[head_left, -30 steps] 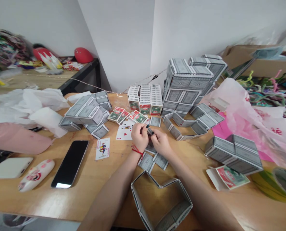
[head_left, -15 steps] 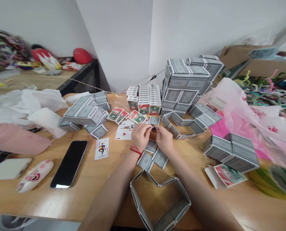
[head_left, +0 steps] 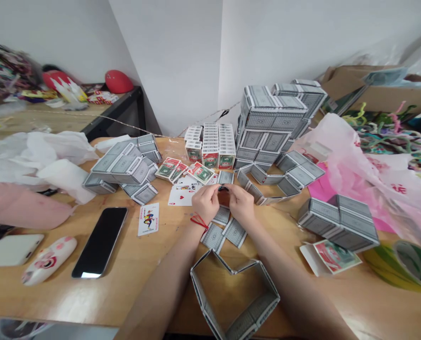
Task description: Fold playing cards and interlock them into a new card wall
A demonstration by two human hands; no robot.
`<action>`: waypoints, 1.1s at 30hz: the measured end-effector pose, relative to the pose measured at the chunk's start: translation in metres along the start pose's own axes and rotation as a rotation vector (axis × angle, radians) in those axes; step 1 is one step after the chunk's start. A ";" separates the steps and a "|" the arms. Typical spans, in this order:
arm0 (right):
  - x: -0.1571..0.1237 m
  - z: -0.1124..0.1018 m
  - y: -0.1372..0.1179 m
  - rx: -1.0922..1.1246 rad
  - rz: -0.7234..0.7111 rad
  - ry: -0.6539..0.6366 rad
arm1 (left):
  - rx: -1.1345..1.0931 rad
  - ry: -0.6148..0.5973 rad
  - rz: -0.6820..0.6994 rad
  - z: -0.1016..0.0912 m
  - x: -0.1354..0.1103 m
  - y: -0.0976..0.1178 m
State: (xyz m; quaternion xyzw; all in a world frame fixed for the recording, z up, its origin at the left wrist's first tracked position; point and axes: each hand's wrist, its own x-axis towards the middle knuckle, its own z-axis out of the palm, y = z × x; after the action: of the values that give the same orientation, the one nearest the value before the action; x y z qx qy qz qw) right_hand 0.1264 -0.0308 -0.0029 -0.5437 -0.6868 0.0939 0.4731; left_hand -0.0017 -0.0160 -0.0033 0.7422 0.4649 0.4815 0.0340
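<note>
My left hand (head_left: 205, 203) and my right hand (head_left: 241, 204) meet over the table, fingertips pinched together. A small dark edge shows between them, but fingers hide most of what they hold. Just below lie several patterned grey card pieces (head_left: 213, 237). Closer to me, between my forearms, stands a heart-shaped frame (head_left: 200, 293) made of folded playing cards. Face-up playing cards (head_left: 180, 197) lie left of my left hand, beside red and green card boxes (head_left: 201, 173). A joker card (head_left: 148, 219) lies farther left.
Stacked card boxes (head_left: 210, 146) and a tall folded-card structure (head_left: 263, 120) stand at the back. Other card structures sit left (head_left: 121, 163) and right (head_left: 341, 222). A phone (head_left: 100, 243), a pink pouch (head_left: 22, 205), green-yellow tape (head_left: 405, 264) and plastic bags (head_left: 345, 141) lie around.
My hands stay pinched together in nearly the same place, with only a slight shift of the fingers. The whole view has moved a little.
</note>
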 end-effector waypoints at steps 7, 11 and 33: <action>0.001 -0.001 -0.001 0.051 0.078 0.003 | -0.009 -0.047 -0.043 0.000 -0.003 -0.002; 0.003 -0.001 0.000 0.070 0.126 0.069 | -0.021 -0.072 -0.050 -0.001 -0.004 -0.002; 0.002 -0.003 -0.007 0.011 -0.068 -0.046 | -0.051 0.019 -0.105 -0.002 0.003 -0.002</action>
State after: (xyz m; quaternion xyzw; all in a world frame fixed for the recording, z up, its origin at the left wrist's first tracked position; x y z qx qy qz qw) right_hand 0.1242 -0.0328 0.0042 -0.5150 -0.7151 0.0941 0.4632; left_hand -0.0039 -0.0134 -0.0012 0.7111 0.4910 0.4979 0.0734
